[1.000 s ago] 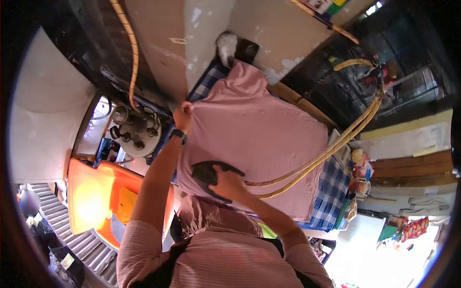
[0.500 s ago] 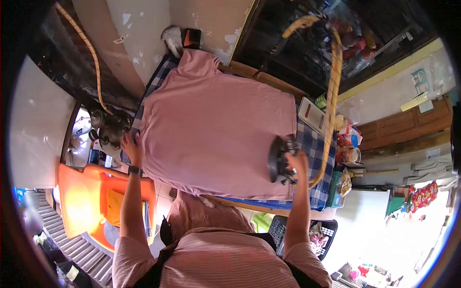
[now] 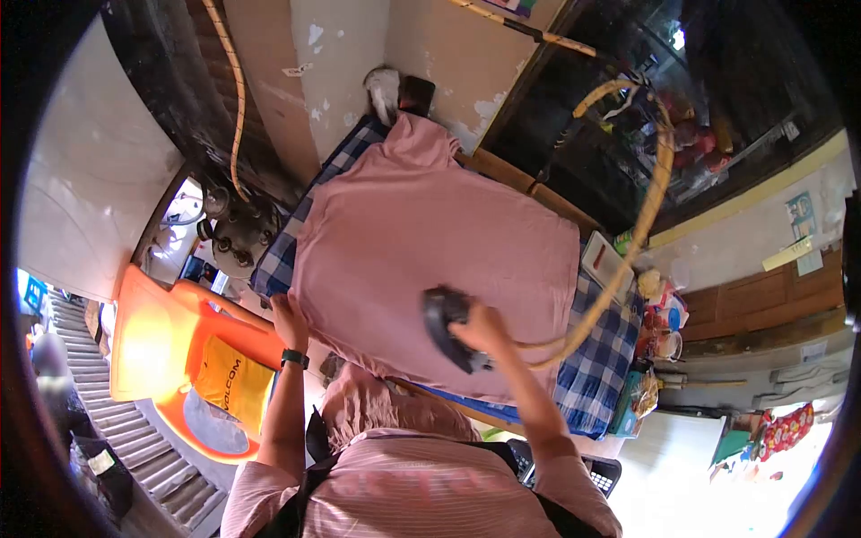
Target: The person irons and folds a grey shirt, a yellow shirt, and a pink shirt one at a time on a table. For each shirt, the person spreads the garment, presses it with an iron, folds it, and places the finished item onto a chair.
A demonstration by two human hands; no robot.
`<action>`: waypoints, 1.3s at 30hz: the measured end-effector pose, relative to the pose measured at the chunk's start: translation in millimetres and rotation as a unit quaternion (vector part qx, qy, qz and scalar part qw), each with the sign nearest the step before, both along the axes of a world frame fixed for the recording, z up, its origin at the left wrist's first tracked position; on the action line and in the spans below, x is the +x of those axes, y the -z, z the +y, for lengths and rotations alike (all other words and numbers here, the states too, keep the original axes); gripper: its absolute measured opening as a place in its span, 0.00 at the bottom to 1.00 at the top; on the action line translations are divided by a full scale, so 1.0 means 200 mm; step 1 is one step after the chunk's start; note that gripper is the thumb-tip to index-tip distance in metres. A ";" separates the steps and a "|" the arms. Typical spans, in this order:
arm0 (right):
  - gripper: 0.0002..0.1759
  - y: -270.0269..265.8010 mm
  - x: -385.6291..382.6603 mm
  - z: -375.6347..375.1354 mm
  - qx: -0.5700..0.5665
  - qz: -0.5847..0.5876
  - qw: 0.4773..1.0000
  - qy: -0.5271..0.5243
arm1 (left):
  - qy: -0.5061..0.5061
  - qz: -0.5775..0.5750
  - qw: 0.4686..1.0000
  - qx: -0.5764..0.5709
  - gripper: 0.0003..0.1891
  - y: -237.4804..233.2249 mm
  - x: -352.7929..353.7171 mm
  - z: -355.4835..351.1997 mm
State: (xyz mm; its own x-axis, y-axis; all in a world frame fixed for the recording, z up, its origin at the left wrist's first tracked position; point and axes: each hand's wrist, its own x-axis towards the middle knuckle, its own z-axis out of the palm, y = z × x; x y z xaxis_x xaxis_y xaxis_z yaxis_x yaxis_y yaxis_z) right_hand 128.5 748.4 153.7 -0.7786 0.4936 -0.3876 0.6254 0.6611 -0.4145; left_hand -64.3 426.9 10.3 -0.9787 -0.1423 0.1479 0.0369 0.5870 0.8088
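A pink shirt (image 3: 421, 233) lies spread over a blue-and-white checked cloth (image 3: 596, 372). My right hand (image 3: 484, 329) is closed round the handle of a dark iron (image 3: 439, 323), which sits on the lower middle of the shirt. A yellowish cord or hose (image 3: 659, 179) runs from the iron's rear, up and to the right. At the shirt's lower left edge, my left hand (image 3: 289, 321) has its fingers closed on the fabric. The fingertips are small and partly hidden there.
On the left stands an orange chair (image 3: 148, 345) with a yellow cloth (image 3: 235, 381) on it. A dark metal tank with fittings (image 3: 240, 235) is beside the table's left end. A white tray (image 3: 607, 266) and several containers line the right side. A dark window (image 3: 619, 134) is behind.
My right hand has slid the iron leftward, from the shirt's right side to its lower middle. My left hand has moved down along the shirt's left edge. The view has turned.
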 end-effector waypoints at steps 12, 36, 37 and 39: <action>0.24 0.02 -0.70 -0.11 0.006 0.041 0.999 0.004 | -0.008 0.046 0.999 0.023 0.12 0.19 -0.10 -0.09; 0.23 -0.03 1.20 0.81 0.324 0.127 0.931 -0.111 | 0.236 -0.374 0.883 0.159 0.16 0.11 0.64 -0.52; 0.23 0.05 1.30 0.71 0.087 0.072 0.987 -0.116 | 0.265 -0.377 0.875 0.150 0.16 0.09 0.66 -0.58; 0.23 0.17 1.46 0.54 0.020 0.068 0.974 -0.216 | 0.306 -0.452 0.834 -0.082 0.15 -0.05 0.64 -0.72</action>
State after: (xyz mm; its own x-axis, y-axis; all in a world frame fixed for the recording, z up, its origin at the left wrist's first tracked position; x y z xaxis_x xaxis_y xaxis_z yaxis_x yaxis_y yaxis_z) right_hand 420.5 856.8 119.2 -0.9597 0.1208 -0.2537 0.2261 0.8678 -0.4424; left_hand 63.8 282.8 21.2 -0.5827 0.3746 -0.7212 -0.2100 0.7878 0.5790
